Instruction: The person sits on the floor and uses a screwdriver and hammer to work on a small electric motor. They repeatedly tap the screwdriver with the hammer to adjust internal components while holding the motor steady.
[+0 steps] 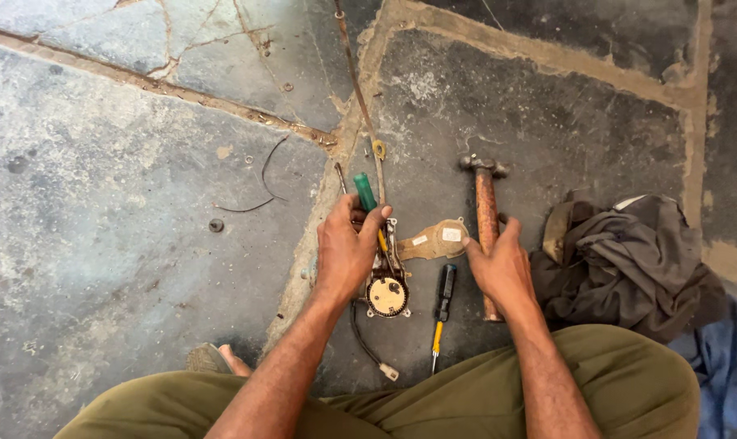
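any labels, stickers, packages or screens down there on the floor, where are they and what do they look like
Large label: small white rectangle on the tan flat part, just off the right hand; its print is too small to tell.
Small label: smaller white strip on the same part's narrow end, beside the round device under the left hand.
No packages or screens show.

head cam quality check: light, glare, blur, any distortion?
Head view: even, soft daylight on the stone floor, shadows faint, no glare. Sharp at centre: left hand around the green-handled screwdriver, right hand beside the hammer. Slight wide-angle bending of the floor joints towards the edges. The dark cloth loses detail in its folds.
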